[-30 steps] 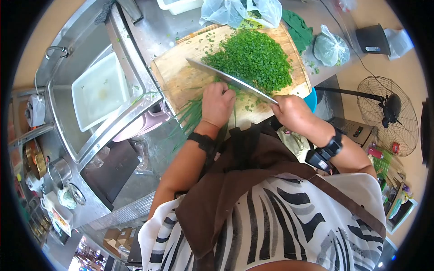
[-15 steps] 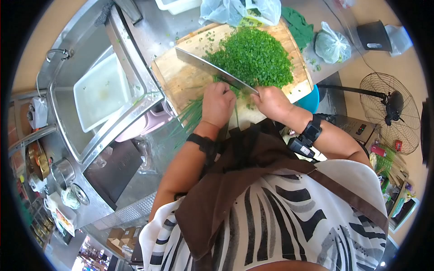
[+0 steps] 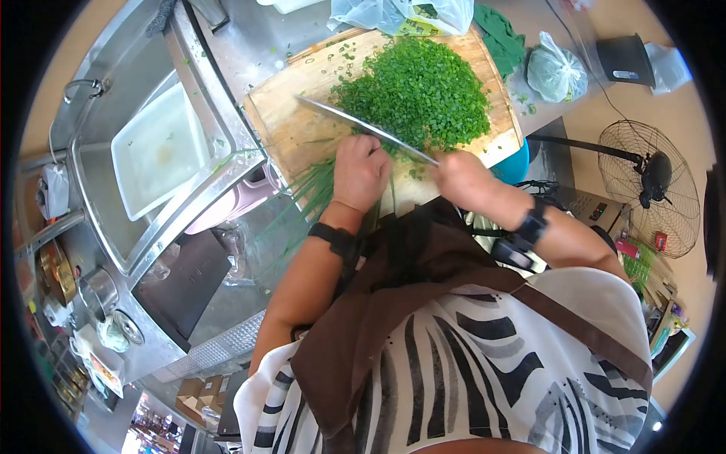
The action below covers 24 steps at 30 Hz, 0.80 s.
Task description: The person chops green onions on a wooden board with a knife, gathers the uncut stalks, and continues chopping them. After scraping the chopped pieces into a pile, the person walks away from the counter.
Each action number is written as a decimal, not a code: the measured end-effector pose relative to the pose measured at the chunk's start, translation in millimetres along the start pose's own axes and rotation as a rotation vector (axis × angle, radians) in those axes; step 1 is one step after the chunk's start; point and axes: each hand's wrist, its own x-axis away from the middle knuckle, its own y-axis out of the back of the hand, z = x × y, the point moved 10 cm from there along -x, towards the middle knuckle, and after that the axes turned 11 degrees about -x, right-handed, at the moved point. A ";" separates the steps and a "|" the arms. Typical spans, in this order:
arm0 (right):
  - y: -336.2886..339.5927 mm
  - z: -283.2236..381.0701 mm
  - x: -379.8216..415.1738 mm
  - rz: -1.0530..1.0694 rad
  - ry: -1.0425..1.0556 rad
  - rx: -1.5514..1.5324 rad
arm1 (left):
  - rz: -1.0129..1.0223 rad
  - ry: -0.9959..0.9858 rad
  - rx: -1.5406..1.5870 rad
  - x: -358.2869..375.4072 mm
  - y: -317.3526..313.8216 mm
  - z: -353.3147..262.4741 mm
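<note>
My right hand (image 3: 461, 178) is closed round the handle of a large knife (image 3: 370, 130), whose blade slants up and left across a wooden cutting board (image 3: 276, 113). My left hand (image 3: 361, 172) presses a bunch of green onions (image 3: 316, 181) to the board, fingers curled beside the blade. The long green stalks hang over the board's lower left edge. Beyond the blade lies a big heap of chopped green onion (image 3: 420, 91), with a few loose rings scattered to its left. The knife's cutting edge against the stalks is partly hidden by my left fingers.
A steel sink (image 3: 98, 204) on the left holds a white plastic tub (image 3: 162, 155). Behind the board lie a plastic bag (image 3: 401, 17) and a green cloth (image 3: 499, 41). A tied bag (image 3: 556, 68) sits at the right. A fan (image 3: 654, 174) stands further right.
The knife has turned so its blade now shows narrower, and its tip sits slightly lower. My right hand has shifted a little right and down. My left hand stays on the stalks.
</note>
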 end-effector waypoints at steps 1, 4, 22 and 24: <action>-3.8 4.7 -11.9 -0.004 0.002 0.001 | -0.010 -0.011 -0.024 -2.8 0.1 -0.6; -1.4 17.5 -23.1 -0.111 0.039 -0.036 | -0.034 -0.030 -0.007 -3.4 4.1 -3.3; -2.0 2.4 -19.8 0.009 -0.049 -0.066 | 0.070 -0.004 -0.077 -6.4 3.4 -9.6; 0.1 6.9 -22.6 -0.013 -0.011 -0.095 | 0.092 0.004 -0.104 -7.0 3.0 -12.1</action>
